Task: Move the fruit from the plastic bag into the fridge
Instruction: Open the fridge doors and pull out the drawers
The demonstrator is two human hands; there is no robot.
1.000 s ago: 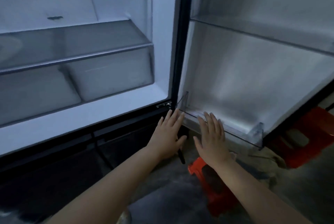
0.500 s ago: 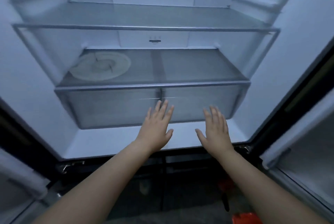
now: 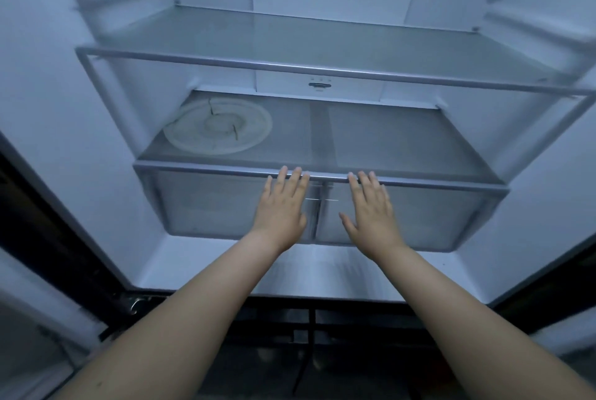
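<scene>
Left hand (image 3: 282, 206), right hand (image 3: 371, 209): flat, fingers straight, empty, side by side just apart. Fingertips at front rim of lower glass shelf (image 3: 193, 169), over translucent grey drawers (image 3: 209, 202) in open white fridge (image 3: 96, 141). Fruit, plastic bag out of view; bearing from hands untellable.

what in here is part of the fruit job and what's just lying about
Job: fridge, open; left hand and right hand, both open, in front of the drawers under the lower shelf; no fruit or bag in view.
Lying about: round white disc on the lower shelf.
</scene>
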